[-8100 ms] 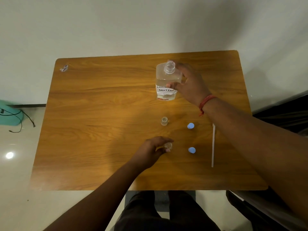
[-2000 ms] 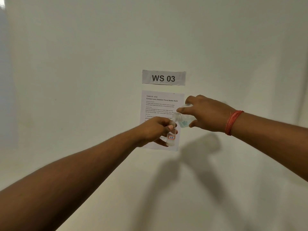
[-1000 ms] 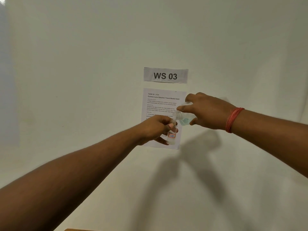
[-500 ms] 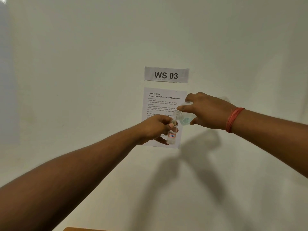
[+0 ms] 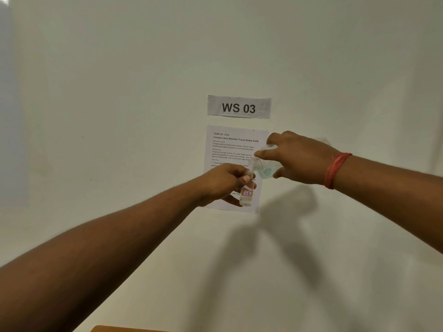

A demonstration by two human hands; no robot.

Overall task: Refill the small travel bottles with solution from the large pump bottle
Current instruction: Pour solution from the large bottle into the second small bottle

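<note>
Two bare forearms reach up and forward from the lower corners, and between them, at the very bottom edge, a sliver of the wooden worktop [image 5: 115, 329] shows, much as it did half a second ago and where two seconds ago there was none. Farther out, the left hand [image 5: 221, 182] is closed around the small travel bottle [image 5: 247, 194], its fingers [image 5: 246, 179] pinching the neck while the clear body hangs upright below with a red-bordered label reading "7B"; the grip and the bottle's place match the frames of the last two seconds. Just above and to the right, the right hand [image 5: 299, 159], a red thread band [image 5: 335, 170] on its wrist, is wrapped around the large bottle [image 5: 265, 167], tipped over so that its uncapped mouth points down and left and sits just at the travel bottle's opening. The tilt looks the same as a second ago; whether liquid is passing cannot be told, though a little clear liquid lies in the bottom of the small bottle. Eight seconds back both bottles stood on the worktop with two blue caps beside them; now both are held up in the air in front of the wall. Behind the hands, a printed task sheet [image 5: 233, 146] headed "Contact Lens Solution Travel Bottle Refill" is stuck to the pale wall [image 5: 119, 92], and above it a strip sign [image 5: 239, 107] reads "WS 03". The arms' shadows fall on the wall below.
</note>
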